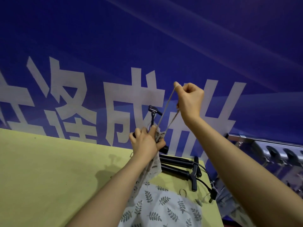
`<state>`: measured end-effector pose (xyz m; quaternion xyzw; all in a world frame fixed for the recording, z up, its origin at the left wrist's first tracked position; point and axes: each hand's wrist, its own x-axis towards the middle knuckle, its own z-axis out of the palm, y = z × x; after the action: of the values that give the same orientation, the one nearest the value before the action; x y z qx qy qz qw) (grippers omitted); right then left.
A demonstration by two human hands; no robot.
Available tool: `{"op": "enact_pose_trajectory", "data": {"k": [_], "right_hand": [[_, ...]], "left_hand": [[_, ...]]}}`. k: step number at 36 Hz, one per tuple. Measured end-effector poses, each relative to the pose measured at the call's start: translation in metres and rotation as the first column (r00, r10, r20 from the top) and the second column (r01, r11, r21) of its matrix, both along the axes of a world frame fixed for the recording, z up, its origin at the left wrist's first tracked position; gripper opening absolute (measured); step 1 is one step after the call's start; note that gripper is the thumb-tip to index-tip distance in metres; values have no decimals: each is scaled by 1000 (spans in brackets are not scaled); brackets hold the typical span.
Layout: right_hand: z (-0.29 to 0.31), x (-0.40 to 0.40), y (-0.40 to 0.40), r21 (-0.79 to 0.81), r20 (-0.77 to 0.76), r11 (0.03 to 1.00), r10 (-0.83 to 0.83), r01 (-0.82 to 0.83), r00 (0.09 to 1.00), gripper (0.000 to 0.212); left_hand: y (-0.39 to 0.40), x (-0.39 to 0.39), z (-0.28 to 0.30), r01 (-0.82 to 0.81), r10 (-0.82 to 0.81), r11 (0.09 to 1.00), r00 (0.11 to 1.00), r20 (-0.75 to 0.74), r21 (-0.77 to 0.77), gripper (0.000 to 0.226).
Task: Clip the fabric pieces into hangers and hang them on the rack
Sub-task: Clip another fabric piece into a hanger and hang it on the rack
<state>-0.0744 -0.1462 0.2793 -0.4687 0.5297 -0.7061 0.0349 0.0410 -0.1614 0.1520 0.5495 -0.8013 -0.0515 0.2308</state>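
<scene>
Hands work at chest height above a yellow-green tabletop (49, 169), seen from a head-worn camera looking forward and down. The left hand (145, 143) grips a black hanger (155, 117) together with a gathered edge of leaf-printed fabric (157, 203); its fingers are curled round both, the forefinger raised along the hanger's stem. The rest of the fabric trails down onto the tabletop beneath the forearms. The right hand (190, 100), raised higher, pinches a pale elastic band (166, 110) between thumb and curled fingers and stretches it taut upward from the bunched cloth. The step in hand appears to be fastening the fabric to the hanger, with the band seemingly being wound round it; hanging has not begun. The next move likely calls for looping the stretched band over the gathered cloth without letting the left grip slip. More black hangers (180, 167) lie side by side on the tabletop just beyond the fabric, and a small loose band (182, 192) rests near them. A silvery metal rack (268, 149) stands at the right edge. Behind everything hangs a blue banner (147, 38) with large pale characters.
</scene>
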Motion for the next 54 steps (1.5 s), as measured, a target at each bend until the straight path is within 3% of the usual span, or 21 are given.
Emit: {"op": "enact_pose_trajectory", "data": {"k": [7, 13, 21, 27, 31, 40, 54], "right_hand": [[-3, 2, 16, -43, -231, 994, -109, 102, 967, 42], [-4, -6, 32, -56, -198, 992, -124, 115, 972, 40], [30, -38, 69, -132, -214, 975, -203, 178, 956, 43], [50, -80, 120, -179, -255, 966, -231, 188, 939, 43], [55, -113, 157, -182, -277, 963, -243, 198, 930, 44], [49, -211, 251, -122, -307, 918, -397, 378, 865, 40], [-60, -348, 342, 185, -392, 852, -394, 490, 832, 40]], "left_hand": [[-4, 6, 1, 23, -24, 1000, 999, 46, 20, 58], [10, 7, 8, 44, -46, 998, 997, 68, 37, 62], [42, -18, 50, 1, -3, 998, 1000, -24, -59, 80], [91, -68, 78, -90, 82, 994, 988, -133, -58, 60], [122, -105, 104, -179, 149, 959, 977, -150, -218, 40], [202, -194, 130, 44, -86, 911, 993, -83, -409, 33], [290, -327, 73, 326, -345, 936, 926, -155, -135, 18]]}}
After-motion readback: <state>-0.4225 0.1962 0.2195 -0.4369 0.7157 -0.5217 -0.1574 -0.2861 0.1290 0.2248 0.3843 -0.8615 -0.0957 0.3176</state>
